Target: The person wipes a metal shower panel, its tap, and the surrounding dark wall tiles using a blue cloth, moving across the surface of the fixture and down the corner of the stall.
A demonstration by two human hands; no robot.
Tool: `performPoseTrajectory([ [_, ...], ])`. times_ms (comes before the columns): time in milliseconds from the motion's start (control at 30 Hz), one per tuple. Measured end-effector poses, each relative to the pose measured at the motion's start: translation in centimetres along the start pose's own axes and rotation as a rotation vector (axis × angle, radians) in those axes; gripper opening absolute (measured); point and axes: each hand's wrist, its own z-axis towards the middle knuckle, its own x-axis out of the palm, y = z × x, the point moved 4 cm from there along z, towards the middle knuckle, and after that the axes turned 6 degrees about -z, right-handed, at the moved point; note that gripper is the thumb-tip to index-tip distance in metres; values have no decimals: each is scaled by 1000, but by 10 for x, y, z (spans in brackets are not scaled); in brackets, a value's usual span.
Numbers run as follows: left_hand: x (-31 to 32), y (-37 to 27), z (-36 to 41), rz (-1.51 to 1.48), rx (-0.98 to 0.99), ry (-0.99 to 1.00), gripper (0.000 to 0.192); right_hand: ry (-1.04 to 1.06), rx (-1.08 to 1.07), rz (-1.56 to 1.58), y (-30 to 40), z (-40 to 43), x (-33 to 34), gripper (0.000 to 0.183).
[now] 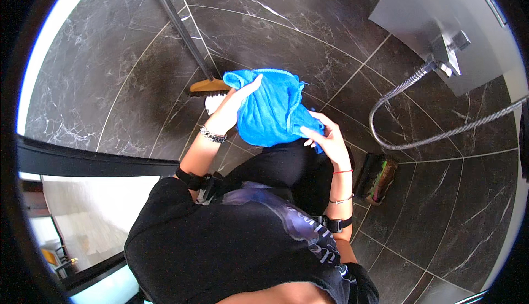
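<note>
A bright blue cloth (268, 109) hangs bunched and creased between my two hands, above my knees. My left hand (244, 95) grips its upper left part, with the thumb lying over the fabric. At the lower right corner, my right hand (328, 136) pinches the gathered edge between thumb and fingers. The fingers of the left hand are mostly hidden behind the cloth. Just beyond the left hand is a broom head (208, 85) with dark bristles, and a white object (215, 103) partly covered by my wrist.
The broom's dark handle (177, 23) leans along the dark marbled tile wall (264, 27). To the right, a metal shower hose (396, 145) loops from a fitting on a grey panel (405, 14). A dark box-like container (374, 178) with mixed contents sits near my right forearm.
</note>
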Motion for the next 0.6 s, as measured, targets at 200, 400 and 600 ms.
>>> performPoseTrajectory([
  [200,20,-42,-6,637,319,67,28,-338,-144,-308,7,13,-26,28],
  [400,22,-58,-15,490,343,23,27,-202,-222,-166,46,47,24,35],
  [600,12,-73,-22,467,418,26,25,-2,-292,-6,66,78,72,25],
])
